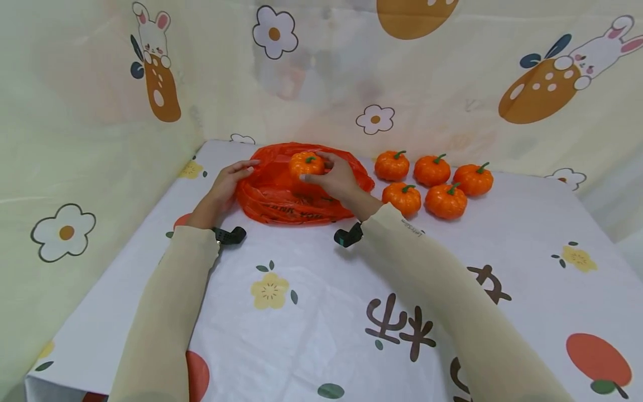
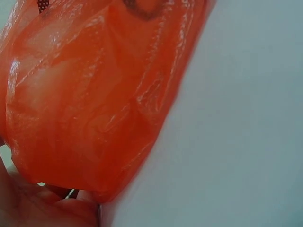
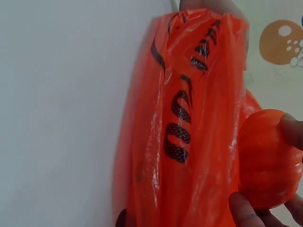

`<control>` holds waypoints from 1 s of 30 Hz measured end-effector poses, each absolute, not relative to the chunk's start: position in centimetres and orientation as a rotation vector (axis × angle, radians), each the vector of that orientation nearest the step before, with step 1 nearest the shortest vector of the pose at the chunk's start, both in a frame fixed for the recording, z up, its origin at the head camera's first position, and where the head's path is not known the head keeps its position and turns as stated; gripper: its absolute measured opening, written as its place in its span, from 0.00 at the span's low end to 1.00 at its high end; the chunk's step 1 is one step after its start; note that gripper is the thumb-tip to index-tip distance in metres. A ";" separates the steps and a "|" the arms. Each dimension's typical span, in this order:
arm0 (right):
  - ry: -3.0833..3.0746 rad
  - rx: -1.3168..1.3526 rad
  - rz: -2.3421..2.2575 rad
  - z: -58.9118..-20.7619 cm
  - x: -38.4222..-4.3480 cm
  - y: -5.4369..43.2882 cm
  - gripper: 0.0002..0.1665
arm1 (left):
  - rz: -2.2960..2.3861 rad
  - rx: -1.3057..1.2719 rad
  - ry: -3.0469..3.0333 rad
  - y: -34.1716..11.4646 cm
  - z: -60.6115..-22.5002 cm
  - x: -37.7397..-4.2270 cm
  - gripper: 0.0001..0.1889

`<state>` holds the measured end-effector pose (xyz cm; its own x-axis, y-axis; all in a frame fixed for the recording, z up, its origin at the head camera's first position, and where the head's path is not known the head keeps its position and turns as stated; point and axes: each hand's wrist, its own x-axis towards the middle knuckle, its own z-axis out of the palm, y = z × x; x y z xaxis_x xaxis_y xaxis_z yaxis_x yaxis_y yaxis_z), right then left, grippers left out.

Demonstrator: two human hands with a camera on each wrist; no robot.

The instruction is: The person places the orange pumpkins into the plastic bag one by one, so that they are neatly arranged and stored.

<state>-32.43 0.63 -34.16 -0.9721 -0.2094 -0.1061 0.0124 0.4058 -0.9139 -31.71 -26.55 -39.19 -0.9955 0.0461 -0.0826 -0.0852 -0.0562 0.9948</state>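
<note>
Left hand (image 1: 227, 183) touches the bag (image 1: 266, 202), grip unclear; right hand (image 1: 340, 178) pinches a pumpkin (image 1: 304, 164) that the crumpled rim could snag.

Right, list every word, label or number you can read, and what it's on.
Bag: black print, too creased to read surely.
Right sleeve: dark lettering, too small to read.
Tablecloth: brown characters, some partly hidden by that sleeve; not surely readable.
Nothing reads with certainty.

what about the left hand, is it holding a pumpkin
No, the left hand touches the edge of the red bag, and the right hand grips a pumpkin.
</note>
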 end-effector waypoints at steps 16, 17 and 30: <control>2.442 -0.064 -1.570 -36.0 -34.7 -3.1 0.46 | 2.220 -0.047 2.087 -26.9 -39.7 -31.6 0.19; 2.446 -0.069 -1.568 -36.1 -34.7 -3.3 0.47 | 2.225 -0.046 2.085 -26.9 -39.8 -31.6 0.19; 2.458 -0.050 -1.536 -36.5 -35.6 -5.6 0.45 | 2.255 -0.038 2.070 -26.8 -39.5 -31.9 0.19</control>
